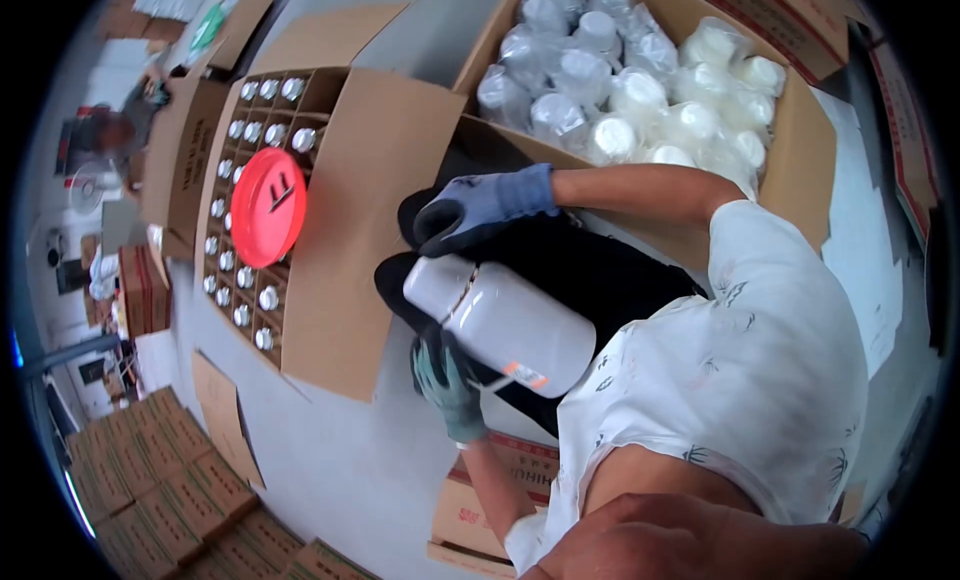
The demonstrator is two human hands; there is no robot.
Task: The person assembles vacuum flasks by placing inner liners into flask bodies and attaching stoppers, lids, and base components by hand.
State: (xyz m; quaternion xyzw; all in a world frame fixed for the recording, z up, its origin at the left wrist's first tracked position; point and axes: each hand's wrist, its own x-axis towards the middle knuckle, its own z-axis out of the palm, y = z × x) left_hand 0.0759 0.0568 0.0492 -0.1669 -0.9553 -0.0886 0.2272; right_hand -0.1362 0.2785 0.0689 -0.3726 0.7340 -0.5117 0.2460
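**Glossy white bottle with orange label (530,325): cap on, unbagged**

It lies across the black-trousered lap (625,265); clear-bagged white bottles (638,92) fill the brown carton (812,145), far right. The blue-gloved right hand (480,215) curls at the cap, the green-gloved left hand (448,385), half-closed, beside the neck; firm hold, cannot tell.

The bottle (515,320) lies on the legs (590,255), with a dish (262,230) atop the divided carton (365,240) before it.

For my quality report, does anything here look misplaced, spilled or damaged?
One thing looks odd: a red dish lies across the bottles in the divided carton, hiding some of them, with small dark objects in it. I see no spill, and no clear damage on the white container.
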